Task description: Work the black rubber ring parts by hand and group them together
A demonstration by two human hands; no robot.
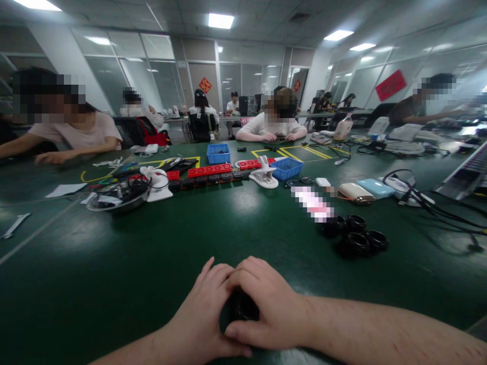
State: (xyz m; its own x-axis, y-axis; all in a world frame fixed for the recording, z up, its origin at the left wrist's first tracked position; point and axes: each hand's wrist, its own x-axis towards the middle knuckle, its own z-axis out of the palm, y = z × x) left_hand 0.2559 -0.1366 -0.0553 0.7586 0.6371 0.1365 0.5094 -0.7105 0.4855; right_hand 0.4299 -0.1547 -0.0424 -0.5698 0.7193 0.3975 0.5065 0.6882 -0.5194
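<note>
A glossy black round part (245, 305) stands low at the table's front, mostly covered by my two hands. My right hand (266, 294) is curled round it, thumb on the near side and fingers over the far side. From the other side, my left hand (205, 306) closes on the same part; its thumb reaches under my right thumb and one finger sticks out. The fingertips of both hands meet above the part. To the right sits a group of several similar black, hollow, cup-like parts (357, 242).
Across the green table (152, 263) lie red-and-black strips (209, 171), a metal bowl of cables (117, 197), white clip stands (264, 175), blue bins (287, 167) and a blurred-out phone (312, 204). Power banks (356, 192) and cables lie right. Several people sit around.
</note>
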